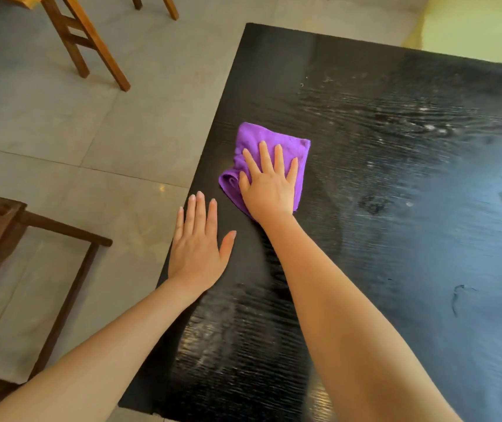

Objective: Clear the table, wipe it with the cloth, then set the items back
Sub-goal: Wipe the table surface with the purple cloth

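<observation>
A folded purple cloth (pixel 257 141) lies on the black wooden table (pixel 380 178) near its left edge. My right hand (pixel 269 184) presses flat on the cloth with its fingers spread, covering the cloth's near half. My left hand (pixel 198 245) rests flat and empty on the table's left edge, just below and left of the cloth, fingers extended. Wet streaks and smears shine on the tabletop to the right and near me. No other items are on the visible tabletop.
A light wooden chair (pixel 91 41) stands on the grey tiled floor (pixel 61 123) at the upper left. A dark wooden chair frame (pixel 30 226) sits at the left beside the table. A yellow-green surface (pixel 472 25) shows beyond the table's far edge.
</observation>
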Motion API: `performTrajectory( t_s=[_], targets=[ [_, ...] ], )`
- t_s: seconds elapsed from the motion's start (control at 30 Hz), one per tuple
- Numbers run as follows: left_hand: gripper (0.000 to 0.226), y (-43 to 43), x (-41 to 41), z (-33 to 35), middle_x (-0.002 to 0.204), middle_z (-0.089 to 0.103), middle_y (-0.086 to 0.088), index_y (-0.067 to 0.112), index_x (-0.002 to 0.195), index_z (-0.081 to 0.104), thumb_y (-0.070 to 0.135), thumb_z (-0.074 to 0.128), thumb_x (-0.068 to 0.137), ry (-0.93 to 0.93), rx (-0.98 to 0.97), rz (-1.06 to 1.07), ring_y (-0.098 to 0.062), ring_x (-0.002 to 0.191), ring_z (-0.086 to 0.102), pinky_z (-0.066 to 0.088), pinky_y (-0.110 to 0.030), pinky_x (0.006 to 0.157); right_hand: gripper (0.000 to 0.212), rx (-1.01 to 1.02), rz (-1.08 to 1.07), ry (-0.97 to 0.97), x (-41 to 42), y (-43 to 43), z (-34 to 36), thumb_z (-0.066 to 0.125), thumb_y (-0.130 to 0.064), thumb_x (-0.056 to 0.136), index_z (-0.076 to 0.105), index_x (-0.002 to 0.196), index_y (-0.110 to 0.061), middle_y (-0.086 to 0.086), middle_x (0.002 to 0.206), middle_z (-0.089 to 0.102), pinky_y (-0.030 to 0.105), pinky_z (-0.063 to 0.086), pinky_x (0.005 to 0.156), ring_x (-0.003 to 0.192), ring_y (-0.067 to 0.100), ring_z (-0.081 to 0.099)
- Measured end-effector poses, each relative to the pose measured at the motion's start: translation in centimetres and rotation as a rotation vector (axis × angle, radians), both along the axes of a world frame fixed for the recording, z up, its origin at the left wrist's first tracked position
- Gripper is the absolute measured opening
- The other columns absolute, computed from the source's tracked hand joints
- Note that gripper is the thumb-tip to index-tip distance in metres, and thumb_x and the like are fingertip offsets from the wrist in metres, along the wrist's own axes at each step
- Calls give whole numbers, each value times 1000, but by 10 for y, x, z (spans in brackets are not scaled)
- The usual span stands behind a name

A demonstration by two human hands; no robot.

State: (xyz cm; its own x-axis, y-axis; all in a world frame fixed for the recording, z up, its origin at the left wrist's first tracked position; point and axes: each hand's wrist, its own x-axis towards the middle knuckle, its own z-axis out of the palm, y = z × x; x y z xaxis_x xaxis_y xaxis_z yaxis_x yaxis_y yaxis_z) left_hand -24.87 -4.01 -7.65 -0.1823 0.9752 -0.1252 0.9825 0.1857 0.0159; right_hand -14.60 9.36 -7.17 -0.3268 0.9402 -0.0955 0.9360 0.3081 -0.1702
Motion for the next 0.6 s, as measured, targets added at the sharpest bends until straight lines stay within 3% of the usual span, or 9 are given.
performTrajectory(
  t_s=[0.2, 0.33, 0.47, 0.6],
  targets=[
    [79, 0, -2, -1, 159, 5, -16, 8, 150, 9, 56, 3, 88, -49, -2, 6, -26, 148, 2, 5, -43, 121, 52, 21, -123, 64, 47, -19, -6, 22, -37, 100, 20, 150, -25, 1, 160, 14, 45, 2, 120, 148, 20, 5],
    [77, 0, -3, -1, 159, 3, -15, 8, 150, 8, 57, 6, 90, -54, -8, -3, -26, 148, -1, 3, -42, 121, 49, 75, -212, 117, 91, -30, -10, 30, -33, 99, 35, 146, -21, 5, 157, 26, 45, 7, 120, 147, 22, 15],
    [70, 0, -3, 1, 159, 4, -17, 7, 150, 11, 51, 22, 97, -79, 0, -9, -27, 148, 1, 5, -44, 121, 47, 106, -282, 108, 137, -42, -11, 33, -32, 98, 40, 143, -21, 6, 155, 31, 44, 10, 120, 146, 22, 19],
    [72, 0, -3, 4, 159, 4, -17, 7, 150, 11, 53, 15, 95, -65, -12, -8, -28, 148, 1, 5, -43, 121, 46, 131, -349, 102, 175, -54, -11, 35, -31, 97, 41, 142, -23, 4, 154, 33, 42, 13, 120, 146, 21, 21]
  ],
)
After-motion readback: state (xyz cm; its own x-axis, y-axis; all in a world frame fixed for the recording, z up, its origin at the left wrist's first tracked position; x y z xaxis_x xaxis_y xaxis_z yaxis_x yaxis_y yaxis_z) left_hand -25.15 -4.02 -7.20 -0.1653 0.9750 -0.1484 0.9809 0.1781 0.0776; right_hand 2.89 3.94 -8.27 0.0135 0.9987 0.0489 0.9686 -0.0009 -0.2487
